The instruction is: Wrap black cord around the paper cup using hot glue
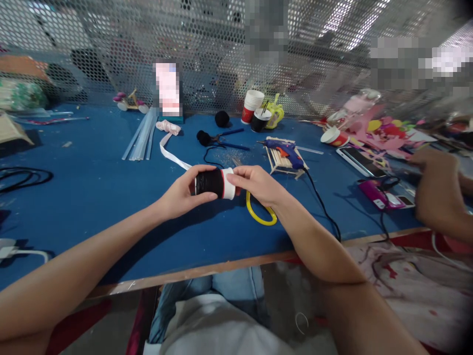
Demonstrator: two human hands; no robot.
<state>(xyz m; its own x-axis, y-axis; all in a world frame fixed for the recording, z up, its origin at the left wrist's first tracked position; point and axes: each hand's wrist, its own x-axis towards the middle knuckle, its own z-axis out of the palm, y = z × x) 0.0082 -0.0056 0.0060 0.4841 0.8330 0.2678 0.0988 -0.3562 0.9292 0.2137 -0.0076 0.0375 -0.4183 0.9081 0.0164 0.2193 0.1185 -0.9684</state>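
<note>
My left hand (183,193) is wrapped round a paper cup (215,183) held on its side above the blue table (92,187). Most of the cup is covered in black yarn; its rim end is white with a red band. My right hand (256,185) pinches the cup's rim end with its fingers closed. A black strand runs from the cup toward a black yarn ball (203,137) behind it. A yellow loop (259,214) lies on the table just under my right wrist.
A blue glue gun (286,150) rests on a popsicle-stick frame, its black cord trailing to the table's front edge. Scissors (229,140), stacked paper cups (253,106), glue sticks (142,135), white ribbon (172,150) and phones (360,160) lie around. Another person's hand (438,190) is at the right. Perforated metal screen behind.
</note>
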